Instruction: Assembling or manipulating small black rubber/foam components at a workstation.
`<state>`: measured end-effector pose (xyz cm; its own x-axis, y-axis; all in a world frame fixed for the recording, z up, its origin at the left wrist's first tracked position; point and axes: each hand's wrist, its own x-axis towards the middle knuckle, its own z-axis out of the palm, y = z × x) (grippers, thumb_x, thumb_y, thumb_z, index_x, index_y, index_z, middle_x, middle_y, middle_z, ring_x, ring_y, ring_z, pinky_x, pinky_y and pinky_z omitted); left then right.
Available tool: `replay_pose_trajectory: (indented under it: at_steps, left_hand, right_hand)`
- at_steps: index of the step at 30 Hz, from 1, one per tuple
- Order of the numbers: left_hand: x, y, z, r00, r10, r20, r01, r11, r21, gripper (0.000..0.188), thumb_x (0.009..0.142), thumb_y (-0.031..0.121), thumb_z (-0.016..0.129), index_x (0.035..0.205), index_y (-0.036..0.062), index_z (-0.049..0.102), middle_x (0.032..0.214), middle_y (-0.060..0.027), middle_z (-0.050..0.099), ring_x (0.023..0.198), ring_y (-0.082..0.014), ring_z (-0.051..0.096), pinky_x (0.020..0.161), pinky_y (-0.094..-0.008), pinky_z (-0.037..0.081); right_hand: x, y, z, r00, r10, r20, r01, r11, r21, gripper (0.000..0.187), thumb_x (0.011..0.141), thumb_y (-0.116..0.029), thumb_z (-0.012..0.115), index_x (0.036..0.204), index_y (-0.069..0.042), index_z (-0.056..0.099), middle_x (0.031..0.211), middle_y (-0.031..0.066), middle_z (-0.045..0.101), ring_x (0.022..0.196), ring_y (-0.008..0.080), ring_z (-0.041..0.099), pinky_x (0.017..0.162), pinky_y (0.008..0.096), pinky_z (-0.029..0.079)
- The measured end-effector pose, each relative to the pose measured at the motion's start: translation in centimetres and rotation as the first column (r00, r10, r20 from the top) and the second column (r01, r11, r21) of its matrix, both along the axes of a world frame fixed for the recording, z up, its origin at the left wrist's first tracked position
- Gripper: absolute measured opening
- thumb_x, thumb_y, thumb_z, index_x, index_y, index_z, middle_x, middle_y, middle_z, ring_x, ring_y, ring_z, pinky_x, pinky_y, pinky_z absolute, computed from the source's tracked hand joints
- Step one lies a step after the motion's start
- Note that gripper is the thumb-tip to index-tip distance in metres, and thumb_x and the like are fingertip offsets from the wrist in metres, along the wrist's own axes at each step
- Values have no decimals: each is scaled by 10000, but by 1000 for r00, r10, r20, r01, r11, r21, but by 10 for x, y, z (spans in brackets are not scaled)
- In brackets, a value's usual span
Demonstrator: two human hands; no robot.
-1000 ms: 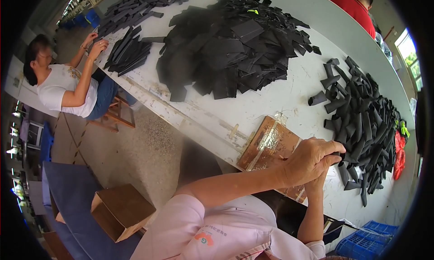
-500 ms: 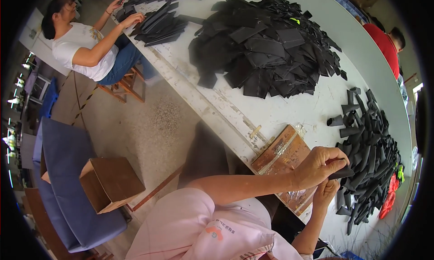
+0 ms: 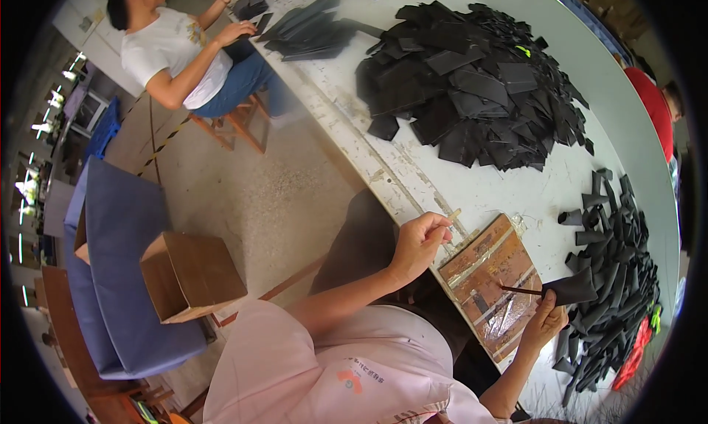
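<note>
My left hand [image 3: 419, 241] is closed on a small pale stick [image 3: 450, 218] at the near edge of the white table [image 3: 509, 192]. My right hand [image 3: 546, 319] pinches a black flat piece [image 3: 574, 287] by its lower edge, just right of a brown board [image 3: 488, 275] wrapped in clear tape. A thin dark strip juts from that piece over the board. A pile of rolled and flat black pieces [image 3: 616, 269] lies right beside my right hand.
A large heap of black flat pieces [image 3: 472, 77] covers the table's middle. A seated person in a white shirt [image 3: 173, 51] handles black strips [image 3: 310, 33] at the far end. A person in red [image 3: 653, 107] is across the table. A cardboard box [image 3: 190, 275] stands on the floor.
My hands were together at the right pile; now they are apart. The left hand has moved left to the table edge, and the right hand holds a black piece beside the board.
</note>
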<state>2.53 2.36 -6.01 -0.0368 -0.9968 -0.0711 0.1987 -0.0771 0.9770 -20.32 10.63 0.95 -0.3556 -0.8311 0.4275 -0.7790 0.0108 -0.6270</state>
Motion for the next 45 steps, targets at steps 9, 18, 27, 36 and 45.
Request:
replay_pose_trajectory:
  at_steps: [9,18,27,36,45]
  left_hand:
    - [-1,-12,-14,971,-113,210,123,992,-38,135,824,31,470,903,-40,554,731,-90,610,671,-114,585,624,-222,467]
    - [-8,-15,-34,880,54,472,51,977,-207,115,802,63,494,878,6,560,724,-104,617,583,-204,579,538,-283,444]
    - [-6,-12,-41,733,276,622,174,807,-564,132,733,-11,503,856,25,533,706,-106,563,634,-281,545,550,-355,434]
    - [-3,-18,-37,774,238,587,162,821,-547,134,728,-23,512,853,22,526,695,-110,547,629,-278,537,542,-352,432]
    - [-4,-15,-38,753,264,603,189,790,-582,169,677,-61,518,834,2,521,690,-105,547,622,-265,540,542,-340,439]
  right_hand:
    - [1,-13,35,927,120,-355,-159,984,-82,124,768,-75,597,680,7,571,633,108,543,556,263,493,508,318,366]
    - [-93,-45,73,722,291,628,38,889,-457,455,891,-384,405,956,43,548,690,52,535,541,90,412,469,199,301]
    - [-77,-14,-66,826,-296,480,242,955,172,394,899,-347,399,894,19,547,611,7,475,539,55,402,477,193,325]
    - [-76,-22,-90,961,-270,62,263,959,107,329,898,-256,418,835,39,548,614,70,475,571,139,428,540,271,372]
    - [-79,-19,-94,968,-249,22,244,959,142,387,902,-312,398,813,35,543,594,43,439,560,120,389,523,265,336]
